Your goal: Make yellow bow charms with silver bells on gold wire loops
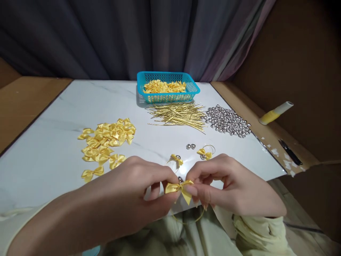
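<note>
Between my two hands, over the table's front edge, is a yellow satin bow (183, 189) with a silver bell-like bead (180, 180) at its knot. A gold wire loop (189, 222) hangs below it. My left hand (153, 185) pinches the bow's left side, and my right hand (213, 181) pinches its right side. Just beyond my fingers lie a finished-looking bow with a bead and wire (177, 160) and a similar bow (204, 154) farther right. A pair of silver beads (190, 146) rests near them.
Yellow bows (106, 138) are heaped at left. A blue basket (195, 89) of yellow pieces stands at the back, before a pile of gold wires (177, 115). Silver beads (227, 121) are piled at right. A yellow-and-white tube (275, 113) and a black pen (290, 152) lie along the right border.
</note>
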Action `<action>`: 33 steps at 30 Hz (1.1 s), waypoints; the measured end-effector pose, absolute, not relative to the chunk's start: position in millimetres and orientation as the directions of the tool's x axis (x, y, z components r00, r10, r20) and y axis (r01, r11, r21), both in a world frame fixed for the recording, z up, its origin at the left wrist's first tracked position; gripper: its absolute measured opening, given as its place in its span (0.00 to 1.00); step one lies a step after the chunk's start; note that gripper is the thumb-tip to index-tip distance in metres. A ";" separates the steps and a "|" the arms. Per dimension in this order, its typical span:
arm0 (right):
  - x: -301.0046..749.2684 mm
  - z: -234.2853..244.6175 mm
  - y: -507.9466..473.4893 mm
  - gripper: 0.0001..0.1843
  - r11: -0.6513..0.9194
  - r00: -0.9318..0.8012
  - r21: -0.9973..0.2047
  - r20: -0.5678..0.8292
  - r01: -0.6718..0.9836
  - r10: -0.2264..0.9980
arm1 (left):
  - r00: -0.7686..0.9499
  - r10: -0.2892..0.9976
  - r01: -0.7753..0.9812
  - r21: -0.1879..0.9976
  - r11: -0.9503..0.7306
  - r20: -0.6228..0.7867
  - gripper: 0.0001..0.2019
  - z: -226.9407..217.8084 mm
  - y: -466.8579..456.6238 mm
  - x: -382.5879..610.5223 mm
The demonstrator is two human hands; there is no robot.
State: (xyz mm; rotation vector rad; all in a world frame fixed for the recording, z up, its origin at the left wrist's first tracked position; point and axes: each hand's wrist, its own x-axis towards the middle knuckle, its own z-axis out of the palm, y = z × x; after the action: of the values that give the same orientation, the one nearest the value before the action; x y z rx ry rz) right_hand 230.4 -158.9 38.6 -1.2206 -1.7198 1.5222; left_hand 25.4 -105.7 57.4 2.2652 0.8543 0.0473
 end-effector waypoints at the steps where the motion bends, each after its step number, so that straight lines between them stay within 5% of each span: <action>1: 230.7 38.4 -158.9 0.06 -0.039 -0.449 -0.957 -0.171 0.288 0.877 | 0.769 0.600 0.582 0.632 -0.512 -0.222 0.11 58.2 -105.3 25.2; 9: 231.3 37.5 -160.5 0.06 0.095 -0.477 -0.920 -0.107 0.380 0.872 | 0.684 0.542 0.693 0.668 -0.273 -0.488 0.15 66.6 -101.0 23.8; 22: 223.2 29.0 -181.2 0.08 0.457 -0.382 -0.823 0.325 0.336 0.865 | 0.772 0.455 0.586 0.773 -0.242 -0.444 0.15 67.6 -91.8 22.1; 33: 218.2 24.8 -180.8 0.09 0.457 -0.350 -0.832 0.347 0.313 0.870 | 0.755 0.442 0.614 0.760 -0.216 -0.484 0.16 65.1 -92.3 21.9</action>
State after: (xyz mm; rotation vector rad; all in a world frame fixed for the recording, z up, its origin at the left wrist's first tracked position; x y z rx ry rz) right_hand 218.2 -180.8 24.8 -0.9952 -1.8833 0.8537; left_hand 21.9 -92.3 65.1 1.8545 0.8140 -0.1954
